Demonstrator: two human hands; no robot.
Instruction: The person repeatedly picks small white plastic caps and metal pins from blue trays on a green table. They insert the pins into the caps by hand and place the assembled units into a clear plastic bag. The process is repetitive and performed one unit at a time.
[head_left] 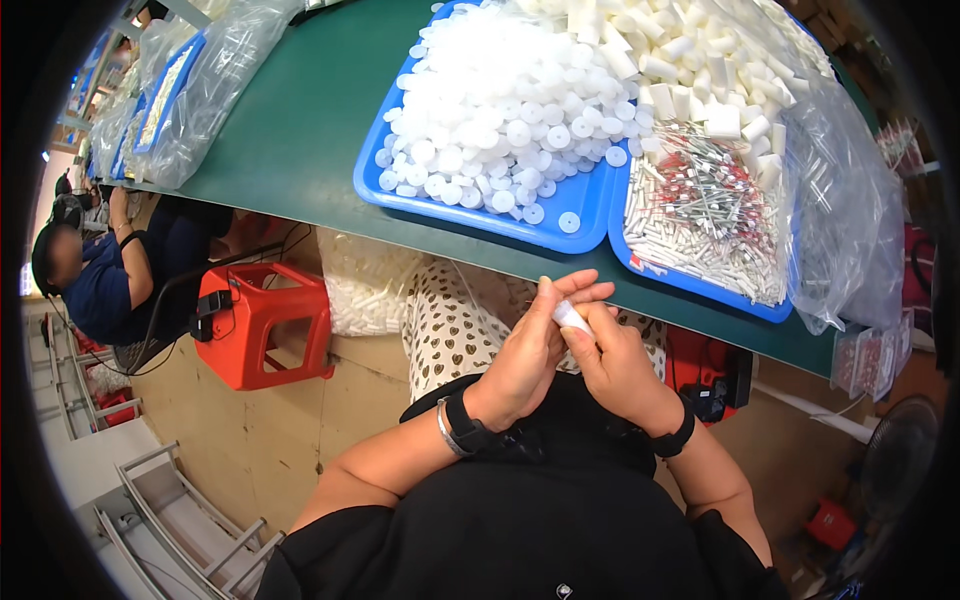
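My right hand [622,368] closes its thumb and fingers round a small white cylinder [570,317], held just below the table edge. Close beside it, my left hand [522,358] has its thumb raised and its fingers stretched out behind the cylinder's upper end. Whether the left palm presses on the cylinder is hidden. Beyond my hands, a blue tray [480,217] bears a heap of translucent white discs [500,110]. Right of it, a second blue tray [690,285] holds thin white tubes [655,225], red-and-metal pins [710,180] and thicker cream cylinders [690,60].
The green table [290,130] runs across in front of me. Clear plastic bags [845,200] lie at its right end. On the left are a red stool [262,325] and a seated person [100,265]. A bag of white pieces [370,285] sits under the table; a fan [900,455] stands at right.
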